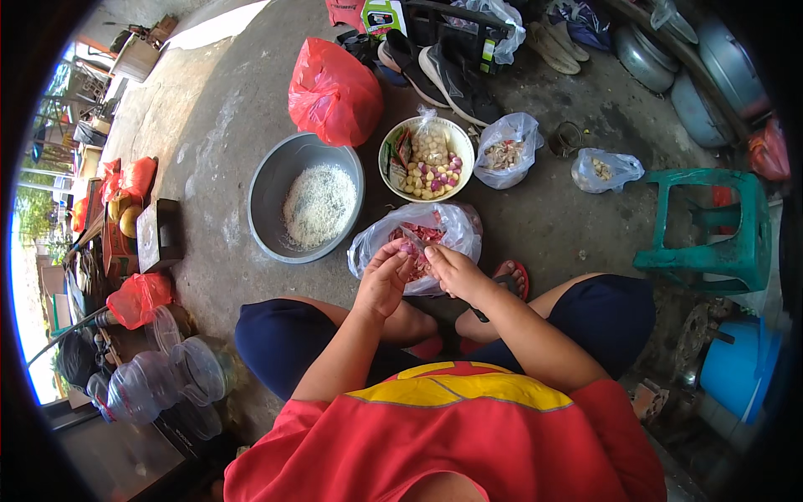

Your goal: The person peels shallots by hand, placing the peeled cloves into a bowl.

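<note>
My left hand (384,279) pinches a small purple-red shallot (408,248) between thumb and fingertips. In my right hand (458,270) is a knife, its blade (414,237) pointing up and left beside the shallot; the end of its dark handle shows below the hand. Both hands are over an open clear plastic bag (382,229) with reddish shallot skins (426,234) inside. Just beyond it, a cream bowl (384,172) holds peeled shallots and pale cloves (433,180), a knotted bag of round pale pieces (431,145) and printed packets (397,160).
A grey basin (258,213) of white grainy food stands left, beside a red plastic bag (335,94). Two small plastic bags (509,150) (606,170) lie right, near a green plastic stool (709,232). Shoes (455,81) stand at the back. Clear plastic containers (150,383) lie left.
</note>
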